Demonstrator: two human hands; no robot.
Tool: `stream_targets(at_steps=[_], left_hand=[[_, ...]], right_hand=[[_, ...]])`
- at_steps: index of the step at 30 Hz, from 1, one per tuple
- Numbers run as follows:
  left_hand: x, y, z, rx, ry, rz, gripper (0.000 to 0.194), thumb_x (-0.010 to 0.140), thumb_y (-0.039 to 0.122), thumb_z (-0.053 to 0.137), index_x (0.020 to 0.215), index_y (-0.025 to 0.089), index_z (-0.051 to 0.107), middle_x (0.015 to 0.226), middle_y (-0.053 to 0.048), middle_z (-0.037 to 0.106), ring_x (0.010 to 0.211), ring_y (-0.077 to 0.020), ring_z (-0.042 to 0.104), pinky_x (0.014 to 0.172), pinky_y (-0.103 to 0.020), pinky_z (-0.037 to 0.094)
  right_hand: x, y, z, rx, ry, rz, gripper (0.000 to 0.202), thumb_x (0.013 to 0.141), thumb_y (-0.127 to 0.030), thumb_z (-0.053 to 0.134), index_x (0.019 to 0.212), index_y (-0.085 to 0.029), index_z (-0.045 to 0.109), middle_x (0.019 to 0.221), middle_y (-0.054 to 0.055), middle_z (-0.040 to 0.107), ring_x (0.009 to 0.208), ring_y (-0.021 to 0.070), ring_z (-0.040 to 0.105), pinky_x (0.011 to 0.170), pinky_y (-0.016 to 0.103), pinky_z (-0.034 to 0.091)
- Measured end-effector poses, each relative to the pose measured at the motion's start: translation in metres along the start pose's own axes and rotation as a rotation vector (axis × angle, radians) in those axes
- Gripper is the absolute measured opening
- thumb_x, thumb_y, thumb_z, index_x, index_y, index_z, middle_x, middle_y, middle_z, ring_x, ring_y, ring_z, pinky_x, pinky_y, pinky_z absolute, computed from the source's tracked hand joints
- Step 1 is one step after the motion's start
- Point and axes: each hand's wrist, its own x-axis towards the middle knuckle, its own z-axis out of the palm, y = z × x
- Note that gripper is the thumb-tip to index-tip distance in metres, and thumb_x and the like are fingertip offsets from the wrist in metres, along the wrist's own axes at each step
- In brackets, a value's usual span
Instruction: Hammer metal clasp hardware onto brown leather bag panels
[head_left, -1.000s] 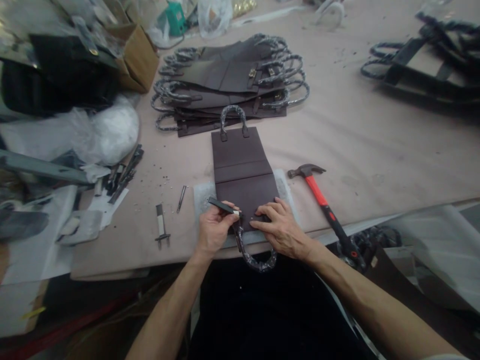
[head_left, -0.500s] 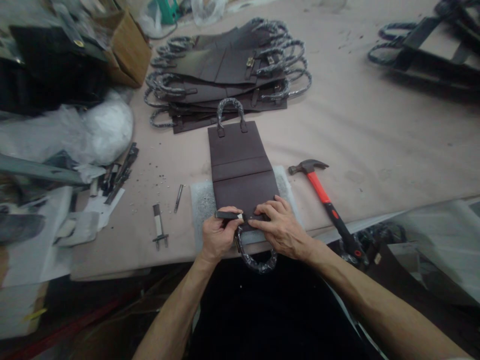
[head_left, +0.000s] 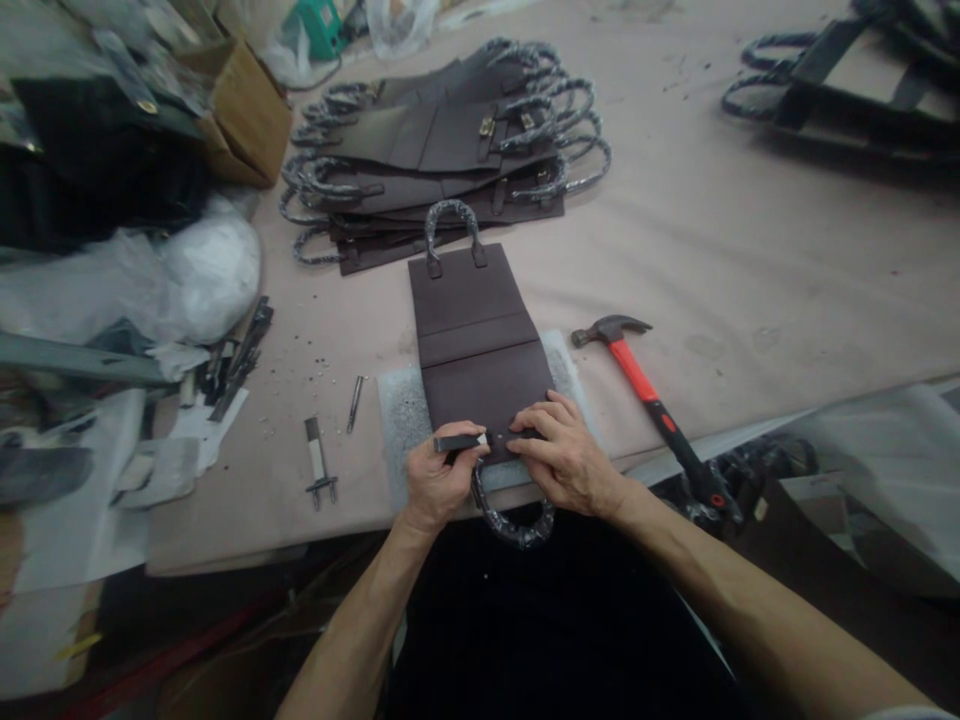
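A dark brown handbag panel (head_left: 480,390) lies open on the work surface, with one plastic-wrapped handle (head_left: 451,212) at its far end. The other wrapped handle (head_left: 521,530) hangs past the table's near edge. My left hand (head_left: 441,475) is closed on a short dark bar with a white end (head_left: 461,440), held low over the panel's near part. My right hand (head_left: 566,455) rests bent fingers on the panel's near right side, gripping it. Dark material shows between thumb and forefinger; I cannot tell whether it is a separate piece. A tiny pale spot lies between both hands.
Under the panel is a pale slab (head_left: 401,415). A claw hammer (head_left: 637,380) lies right; a two-pronged punch (head_left: 316,462) and a thin metal rod (head_left: 355,403) lie left. Stacked bag panels (head_left: 442,140) stand behind. Plastic bags (head_left: 214,265) and a cardboard box (head_left: 247,110) crowd the left.
The view has shifted slightly. In my left hand the dark bar sits at a slightly different tilt, its outer end lower. My right hand keeps nearly the same place on the panel.
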Motion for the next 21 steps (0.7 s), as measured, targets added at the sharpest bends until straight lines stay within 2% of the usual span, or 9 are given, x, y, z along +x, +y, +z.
stream_targets(at_steps=[5,16,21], left_hand=[[0.0005,0.0017,0.0023,0.036,0.013,0.045,0.008,0.089,0.024,0.072,0.095,0.018,0.071,0.093,-0.005,0.076,0.086,-0.0186,0.074,0.083,-0.03,0.063],[-0.001,0.0002,0.0055,0.079,0.018,0.122,0.007,0.091,0.024,0.071,0.095,0.018,0.069,0.094,-0.005,0.075,0.087,-0.0186,0.073,0.083,-0.03,0.062],[-0.0018,-0.0004,0.0079,0.124,0.011,0.18,0.007,0.092,0.017,0.068,0.099,0.019,0.068,0.094,-0.004,0.074,0.089,-0.0163,0.072,0.086,-0.028,0.06]], right_hand=[[-0.0007,-0.0003,0.0017,0.014,0.06,0.008,0.022,0.091,-0.014,0.053,0.105,-0.023,0.067,0.115,0.006,0.065,0.111,0.0246,0.056,0.118,0.057,0.028],[-0.0013,-0.0001,0.0024,0.023,0.077,0.02,0.02,0.091,-0.015,0.055,0.102,-0.023,0.069,0.113,0.005,0.066,0.11,0.0243,0.056,0.118,0.056,0.029],[-0.0016,-0.0002,0.0029,0.018,0.094,0.012,0.02,0.09,-0.014,0.054,0.102,-0.022,0.069,0.113,0.005,0.066,0.11,0.0244,0.055,0.118,0.056,0.03]])
